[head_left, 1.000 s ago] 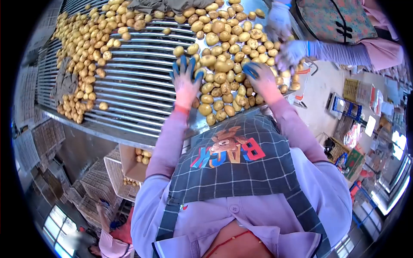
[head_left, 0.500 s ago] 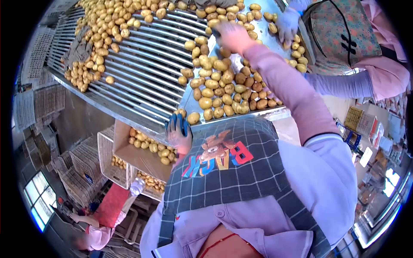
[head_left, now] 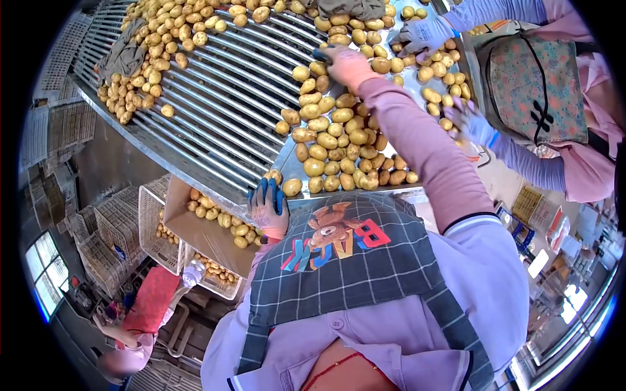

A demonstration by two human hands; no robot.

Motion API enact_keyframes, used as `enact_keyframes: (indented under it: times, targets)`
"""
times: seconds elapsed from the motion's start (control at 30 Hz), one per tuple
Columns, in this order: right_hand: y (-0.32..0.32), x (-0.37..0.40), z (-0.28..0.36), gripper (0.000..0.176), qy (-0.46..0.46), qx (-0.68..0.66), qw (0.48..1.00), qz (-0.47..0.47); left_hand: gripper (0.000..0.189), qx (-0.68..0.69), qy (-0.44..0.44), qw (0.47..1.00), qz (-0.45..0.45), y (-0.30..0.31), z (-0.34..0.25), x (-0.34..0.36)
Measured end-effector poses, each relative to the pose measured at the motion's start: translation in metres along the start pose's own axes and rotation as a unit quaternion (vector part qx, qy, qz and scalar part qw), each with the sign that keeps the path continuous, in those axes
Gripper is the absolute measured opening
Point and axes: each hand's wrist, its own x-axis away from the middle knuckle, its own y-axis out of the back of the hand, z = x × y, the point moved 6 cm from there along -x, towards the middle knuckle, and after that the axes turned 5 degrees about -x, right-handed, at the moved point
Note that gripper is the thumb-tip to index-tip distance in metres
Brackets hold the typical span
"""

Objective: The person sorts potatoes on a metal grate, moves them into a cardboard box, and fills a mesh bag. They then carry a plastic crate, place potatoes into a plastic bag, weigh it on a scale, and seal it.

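Observation:
Potatoes [head_left: 342, 115] lie in a dense heap on a sheet-metal tray [head_left: 285, 158] in front of me. My right hand [head_left: 350, 67] reaches over the far part of the heap, its dark-tipped fingers stretched left against potatoes near the bars. Its palm side is hidden, and I see no potato gripped. My left hand [head_left: 267, 210], in a glove with blue fingertips, lies with fingers spread on the tray's front edge. Two potatoes [head_left: 291, 187] sit just by its fingertips.
Metal bars [head_left: 215, 98] slope left, with more potatoes and a grey cloth [head_left: 124, 52]. A co-worker's gloved hands [head_left: 424, 36] work at the right. Below left stand a cardboard box [head_left: 179, 212] of potatoes, crates [head_left: 153, 228] and another person [head_left: 147, 306].
My right hand has shifted slightly lower, and potatoes beneath it have moved. My left hand stays at the edge. The co-worker's second hand has come into view at the right.

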Motion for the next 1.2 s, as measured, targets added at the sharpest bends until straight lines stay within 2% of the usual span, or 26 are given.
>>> enact_keyframes:
  times: [0.07, 0.13, 0.17, 0.2, 0.27, 0.4, 0.43, 0.47, 0.53, 0.6, 0.67, 0.7, 0.8, 0.83, 0.87, 0.9, 0.93, 1.0, 1.03, 1.07, 1.13, 1.2]
  targets:
    - [-0.012, -0.01, 0.007, 0.034, -0.022, 0.013, 0.999, -0.038, 0.045, -0.003, 0.0, 1.0, 0.003, -0.003, 0.003, 0.0]
    - [-0.028, -0.027, 0.008, 0.026, -0.027, 0.037, 0.999, -0.008, 0.05, -0.009, -0.012, 1.0, 0.009, -0.008, 0.008, 0.003]
    - [-0.027, -0.026, 0.01, 0.022, -0.034, -0.007, 0.999, -0.027, 0.05, -0.012, -0.015, 1.0, 0.012, -0.012, 0.011, 0.004]
    - [-0.021, -0.023, 0.017, 0.029, -0.033, -0.021, 0.999, -0.012, 0.051, -0.013, -0.018, 1.0, 0.015, -0.011, 0.011, 0.003]
    - [-0.014, -0.03, 0.026, 0.034, 0.024, 0.023, 0.999, -0.013, 0.053, -0.013, -0.029, 0.999, 0.018, -0.014, 0.013, 0.004]
    - [-0.017, -0.04, 0.01, 0.038, -0.041, -0.015, 0.999, 0.018, 0.055, -0.008, -0.023, 0.999, 0.039, -0.017, 0.017, 0.005]
    - [-0.018, -0.04, 0.013, 0.037, -0.048, -0.016, 0.997, 0.06, 0.055, -0.008, -0.026, 0.999, 0.042, -0.015, 0.017, 0.005]
    - [-0.022, -0.03, 0.017, 0.037, 0.0, 0.014, 0.999, 0.04, 0.056, -0.008, -0.029, 0.999, 0.044, -0.015, 0.015, 0.004]
    - [-0.023, -0.014, 0.019, 0.039, 0.032, 0.051, 0.996, 0.059, 0.055, 0.007, -0.027, 0.999, 0.041, -0.016, 0.014, 0.002]
    - [-0.035, -0.004, 0.015, 0.037, 0.027, 0.044, 0.998, 0.039, 0.054, 0.002, -0.027, 0.999, 0.04, -0.014, 0.015, 0.004]
    - [-0.044, 0.007, -0.002, 0.043, -0.118, -0.116, 0.986, -0.019, 0.052, 0.0, -0.032, 0.999, 0.032, -0.011, 0.016, 0.004]
    - [-0.035, 0.017, 0.002, 0.037, -0.142, -0.152, 0.978, -0.025, 0.051, 0.003, -0.031, 0.999, 0.032, -0.011, 0.014, 0.003]
    - [-0.018, 0.013, 0.018, 0.036, -0.128, -0.163, 0.975, -0.079, 0.049, 0.006, -0.024, 0.999, 0.04, -0.009, 0.013, 0.003]
    - [-0.009, 0.002, 0.026, 0.034, -0.084, -0.149, 0.978, -0.117, 0.049, 0.005, -0.03, 0.999, 0.038, -0.01, 0.013, 0.003]
    - [-0.005, -0.011, 0.029, 0.034, -0.083, -0.15, 0.978, -0.118, 0.049, 0.005, -0.036, 0.999, 0.037, -0.011, 0.013, 0.003]
    - [0.008, -0.025, 0.044, 0.033, -0.032, -0.132, 0.984, -0.117, 0.05, 0.012, -0.041, 0.998, 0.037, -0.012, 0.014, 0.003]
    - [0.015, -0.041, 0.057, 0.032, 0.018, -0.116, 0.987, -0.113, 0.05, 0.01, -0.039, 0.998, 0.039, -0.011, 0.014, 0.003]
    - [0.0, -0.082, 0.06, 0.041, -0.001, -0.027, 0.999, -0.018, 0.049, -0.003, -0.03, 0.999, 0.039, -0.008, 0.011, 0.002]
    - [0.008, -0.084, 0.067, 0.041, -0.023, -0.012, 0.996, 0.082, 0.048, -0.007, -0.012, 0.999, 0.036, -0.009, 0.01, 0.002]
    - [-0.01, -0.093, 0.06, 0.042, -0.027, 0.005, 0.989, 0.143, 0.046, -0.012, -0.018, 1.0, 0.022, -0.007, 0.009, 0.002]
    - [-0.025, -0.092, 0.049, 0.041, -0.004, 0.05, 0.991, 0.128, 0.045, -0.01, -0.019, 1.0, 0.016, -0.007, 0.008, 0.001]
    - [-0.027, -0.083, 0.039, 0.033, -0.002, 0.014, 0.998, 0.057, 0.045, -0.002, -0.017, 1.0, 0.014, -0.007, 0.008, 0.0]
